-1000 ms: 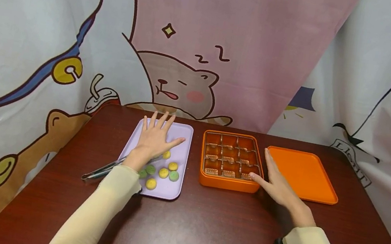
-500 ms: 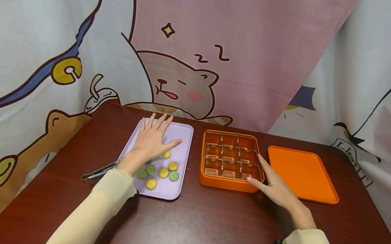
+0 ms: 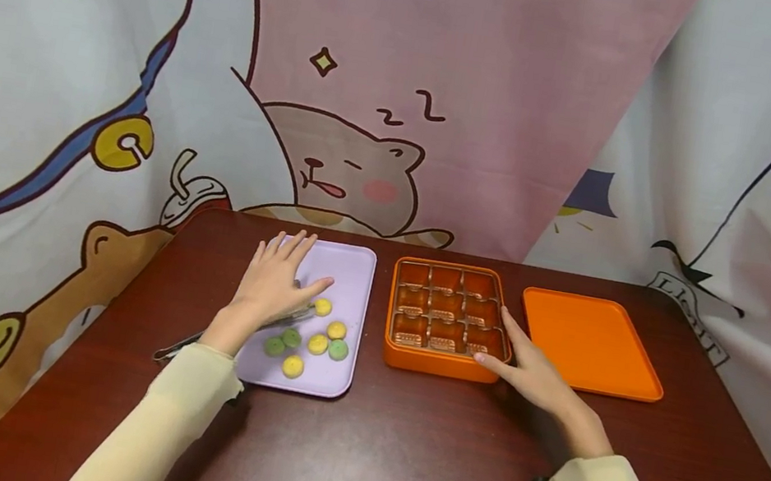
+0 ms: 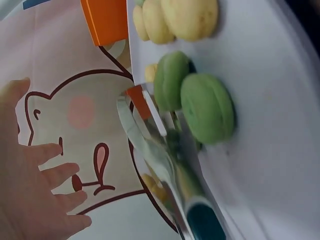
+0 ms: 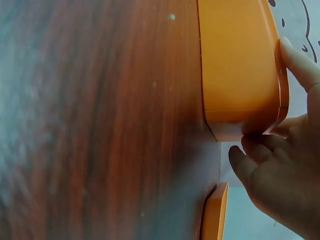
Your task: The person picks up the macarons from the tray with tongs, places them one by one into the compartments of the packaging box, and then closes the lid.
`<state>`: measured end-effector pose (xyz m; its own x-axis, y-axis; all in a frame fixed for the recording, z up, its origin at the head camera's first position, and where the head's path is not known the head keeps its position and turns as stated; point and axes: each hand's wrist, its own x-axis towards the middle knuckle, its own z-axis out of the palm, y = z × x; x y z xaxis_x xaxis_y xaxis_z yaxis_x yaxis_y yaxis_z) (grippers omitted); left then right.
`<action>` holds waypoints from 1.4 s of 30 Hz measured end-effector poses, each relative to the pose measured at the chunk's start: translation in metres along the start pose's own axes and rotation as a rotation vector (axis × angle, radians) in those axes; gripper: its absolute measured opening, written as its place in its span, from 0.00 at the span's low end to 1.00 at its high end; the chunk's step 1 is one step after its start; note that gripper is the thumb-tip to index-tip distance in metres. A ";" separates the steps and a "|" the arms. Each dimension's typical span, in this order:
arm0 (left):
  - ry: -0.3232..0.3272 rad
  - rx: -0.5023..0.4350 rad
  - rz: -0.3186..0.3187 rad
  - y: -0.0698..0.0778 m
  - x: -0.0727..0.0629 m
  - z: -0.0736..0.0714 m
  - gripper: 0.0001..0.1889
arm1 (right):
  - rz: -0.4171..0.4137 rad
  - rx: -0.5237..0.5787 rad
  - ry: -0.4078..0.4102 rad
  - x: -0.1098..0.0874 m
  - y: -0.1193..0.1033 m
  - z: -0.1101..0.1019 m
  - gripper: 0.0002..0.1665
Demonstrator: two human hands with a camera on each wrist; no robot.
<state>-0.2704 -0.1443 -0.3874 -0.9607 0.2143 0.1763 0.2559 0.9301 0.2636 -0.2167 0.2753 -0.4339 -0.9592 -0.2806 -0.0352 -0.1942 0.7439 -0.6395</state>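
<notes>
My left hand hovers with spread fingers above the left part of a lilac tray. Metal tongs with a teal grip lie below it across the tray's left edge; the left wrist view shows the hand apart from them. Several small macarons, yellow and green, sit on the tray. My right hand touches the near right corner of an orange box, thumb at the front rim and fairly straight fingers along the right side. A clear insert divides the box into several bare compartments.
A flat orange lid lies on the dark wooden table, right of the box. Behind the table hangs a printed curtain with cartoon animals.
My left hand has drawn back slightly to the left, uncovering more of the tongs. The right hand has moved in from beside the box to its corner. The head view has shifted slightly.
</notes>
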 end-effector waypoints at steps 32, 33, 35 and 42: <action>-0.023 -0.267 -0.085 -0.077 -0.045 -0.017 0.37 | 0.004 0.026 0.003 -0.001 -0.005 0.005 0.61; -0.030 -0.285 -0.081 -0.079 -0.046 -0.017 0.37 | 0.005 0.027 0.002 -0.001 -0.005 0.005 0.61; -0.037 -0.322 -0.068 -0.083 -0.049 -0.016 0.35 | 0.007 0.027 0.002 -0.001 -0.005 0.005 0.61; -0.044 -0.487 0.018 -0.099 -0.057 -0.012 0.31 | 0.008 0.024 0.000 0.000 -0.006 0.004 0.61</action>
<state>-0.2393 -0.2523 -0.4123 -0.9566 0.2512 0.1479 0.2832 0.6804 0.6759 -0.2150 0.2681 -0.4333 -0.9608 -0.2743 -0.0402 -0.1813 0.7314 -0.6574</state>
